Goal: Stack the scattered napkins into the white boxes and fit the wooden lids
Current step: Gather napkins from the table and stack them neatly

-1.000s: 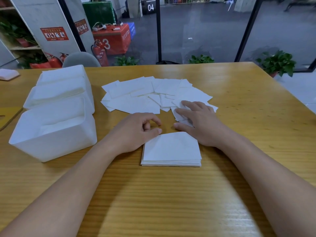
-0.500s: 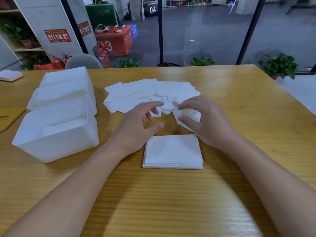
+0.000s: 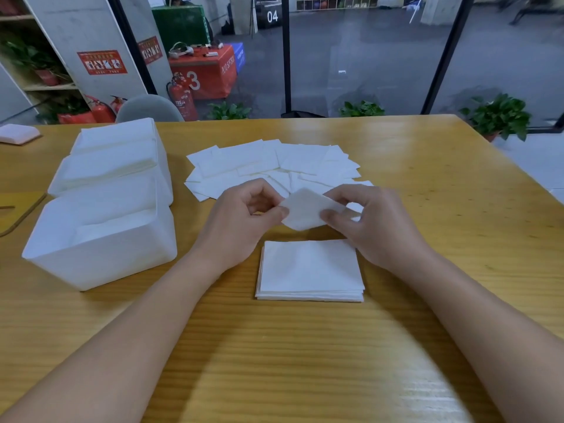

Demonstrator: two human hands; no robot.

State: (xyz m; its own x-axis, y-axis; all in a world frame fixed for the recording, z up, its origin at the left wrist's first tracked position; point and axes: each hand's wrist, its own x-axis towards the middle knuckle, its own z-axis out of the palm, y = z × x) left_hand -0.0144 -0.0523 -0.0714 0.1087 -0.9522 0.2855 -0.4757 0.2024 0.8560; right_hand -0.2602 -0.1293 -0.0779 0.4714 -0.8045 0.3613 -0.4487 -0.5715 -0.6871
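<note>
Both hands share the grip on a single white square paper napkin [image 3: 306,209], raised above the yellow wood-grain bench [image 3: 427,190]: the left hand [image 3: 241,221] pinches its left corner between thumb and curled fingers, and the right hand [image 3: 370,224] pinches its right side between thumb and forefinger. The napkin hangs tilted like a diamond, just above and behind a neat squared stack of white napkins [image 3: 309,270] that lies flat on the bench between the two forearms. Beyond the hands, a loose overlapping spread of white napkins [image 3: 268,166] lies on the bench. To the left stand white rectangular plastic boxes: the nearest white box [image 3: 100,248] is open-topped with some napkins visible inside, and the farther white boxes [image 3: 116,160] just behind it also hold white paper. At the far left edge, part of a flat wooden lid [image 3: 18,212] lies on the bench, beside the nearest box. A small pale pink pad [image 3: 18,134] rests at the bench's far left corner.
</note>
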